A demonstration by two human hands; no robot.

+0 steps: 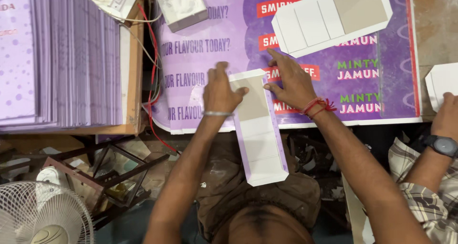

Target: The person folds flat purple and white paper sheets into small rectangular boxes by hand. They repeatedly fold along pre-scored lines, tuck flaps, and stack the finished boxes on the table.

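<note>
We list: matt white-and-lilac card blank; glossy purple printed sheet beneath; rough wooden board; metal bangle; red thread wristband.

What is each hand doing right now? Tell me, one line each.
Left hand: open, pressing flat on the white card blank.
Right hand: open, fingers spread, fingertips at the blank's edge, gripping nothing.

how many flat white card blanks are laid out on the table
3: one under both hands, one at top right, one cut off at the right edge. The stack may hide more.
</note>
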